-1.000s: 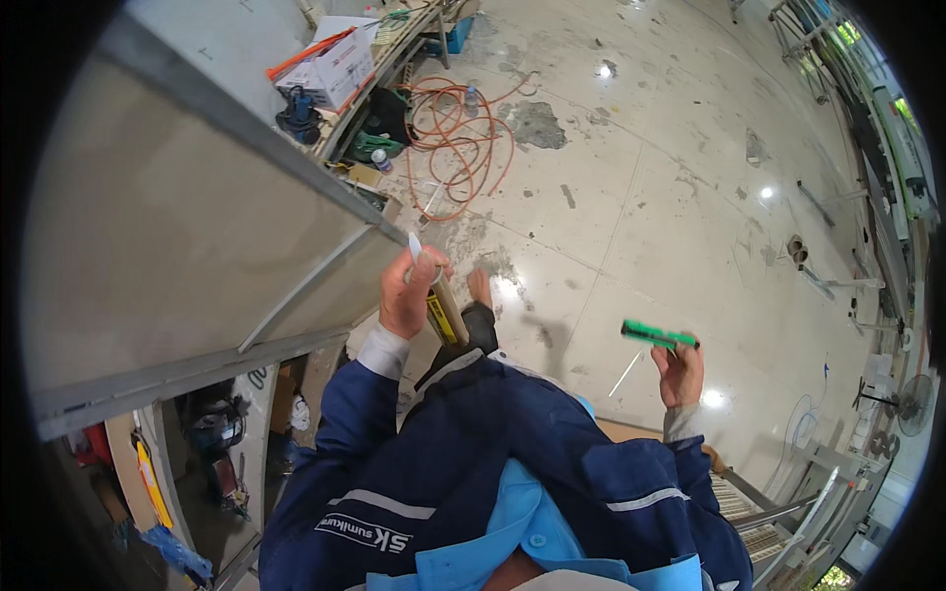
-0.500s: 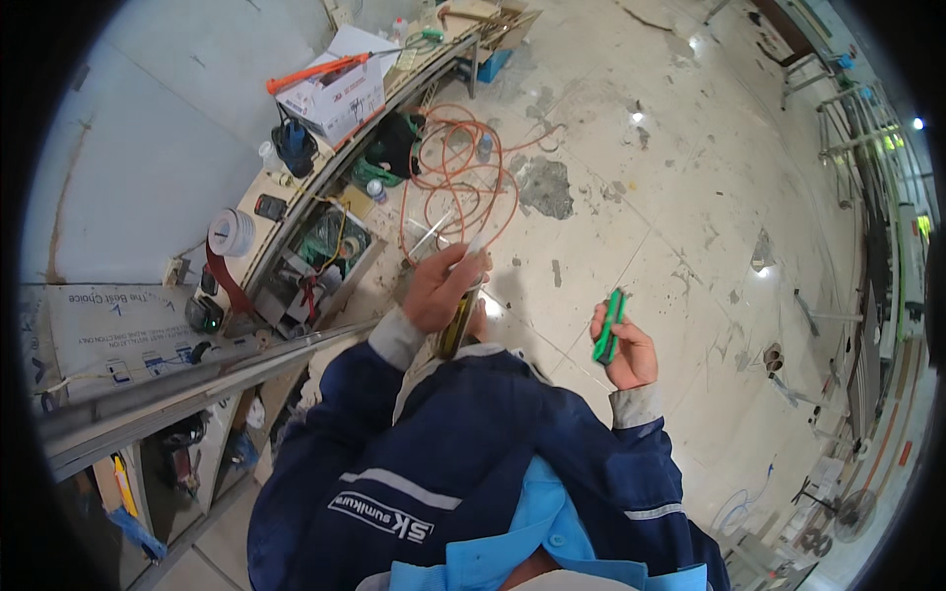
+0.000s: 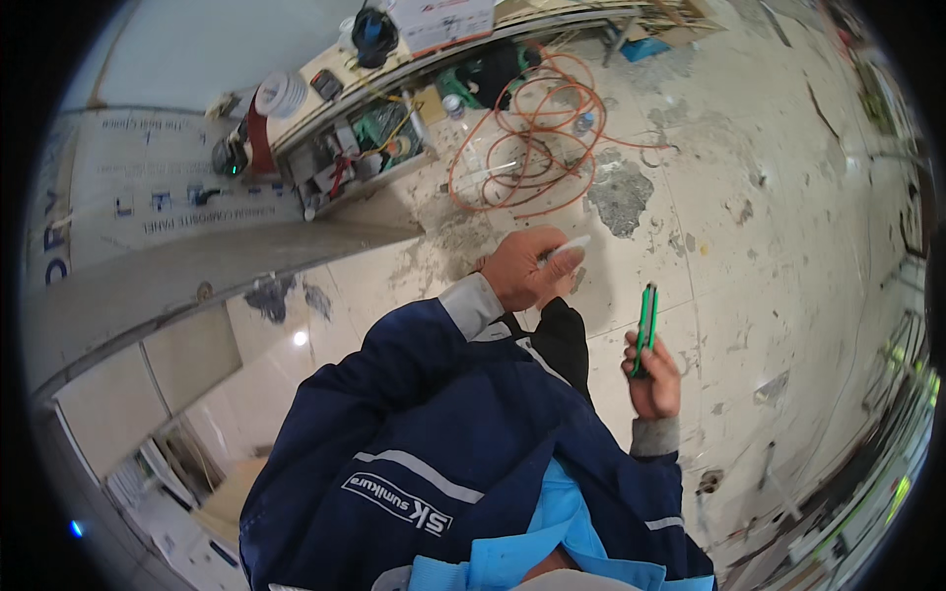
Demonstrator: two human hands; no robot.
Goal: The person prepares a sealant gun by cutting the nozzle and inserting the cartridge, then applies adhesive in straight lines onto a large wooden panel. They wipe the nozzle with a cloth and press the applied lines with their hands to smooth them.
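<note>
My right hand (image 3: 654, 382) is closed around a green utility knife (image 3: 647, 320), which points away from me above the tiled floor (image 3: 734, 325). My left hand (image 3: 524, 270) is curled, pinching a white strip (image 3: 572, 246) between thumb and fingers. Ahead on the left, an open grey tray (image 3: 379, 187) beneath the bench (image 3: 301, 118) contains a red-handled tool (image 3: 340, 175), a yellow cord (image 3: 396, 131) and green material (image 3: 376, 125). On the bench stands a white carton (image 3: 443, 24); I cannot see its contents.
</note>
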